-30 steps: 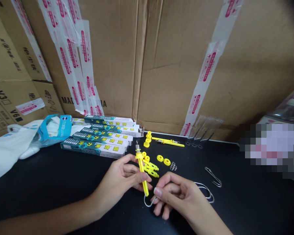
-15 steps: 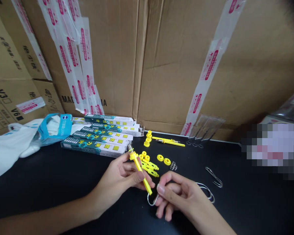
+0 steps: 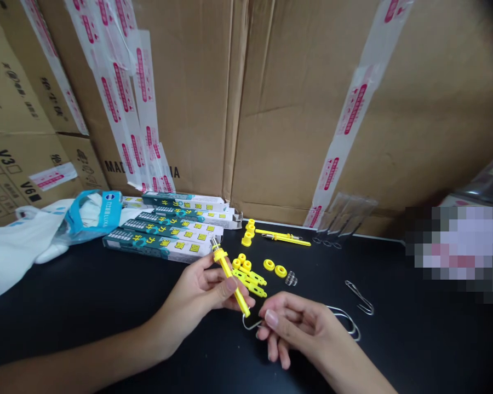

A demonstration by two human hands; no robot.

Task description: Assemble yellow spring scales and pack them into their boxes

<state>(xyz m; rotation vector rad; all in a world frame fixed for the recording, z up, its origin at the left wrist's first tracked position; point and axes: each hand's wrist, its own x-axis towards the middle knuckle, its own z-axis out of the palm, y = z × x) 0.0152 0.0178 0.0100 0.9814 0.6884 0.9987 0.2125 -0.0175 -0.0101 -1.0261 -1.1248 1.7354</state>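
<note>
Yellow rod (image 3: 225,268), slim, tilted, metal tip (image 3: 215,243), bent wire (image 3: 250,329)

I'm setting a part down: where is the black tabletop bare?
Bare black tabletop lies between the teal-and-white cardboard boxes and the left forearm, and right of the rightmost bent silver wire hook. Crowded: beyond the left hand, with yellow plastic parts and silver coils.

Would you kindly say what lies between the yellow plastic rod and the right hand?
The head view shows a bent silvery metal wire between the yellow plastic rod and the right hand.
</note>
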